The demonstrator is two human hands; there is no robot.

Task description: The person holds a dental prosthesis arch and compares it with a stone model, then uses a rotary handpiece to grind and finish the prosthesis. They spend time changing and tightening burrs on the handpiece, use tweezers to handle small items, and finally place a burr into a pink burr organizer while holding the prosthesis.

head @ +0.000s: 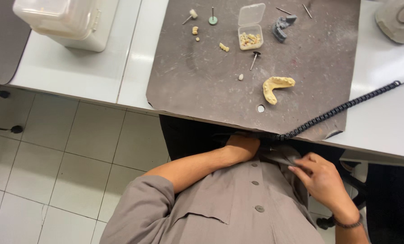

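Note:
My left hand is below the table edge, fingers curled out of sight against my grey buttoned shirt, next to the end of a black coiled cord. Whether it holds anything is hidden. My right hand pinches a fold of the shirt near the waist. On the dark mat above lie a yellow dental arch model, a small clear open box of tooth pieces, a grey dental model, several small burs and loose tooth pieces.
A white lidded plastic container stands at the back left of the white bench. A round grey device sits at the back right. Tiled floor lies to the left, and a dark chair base to the right.

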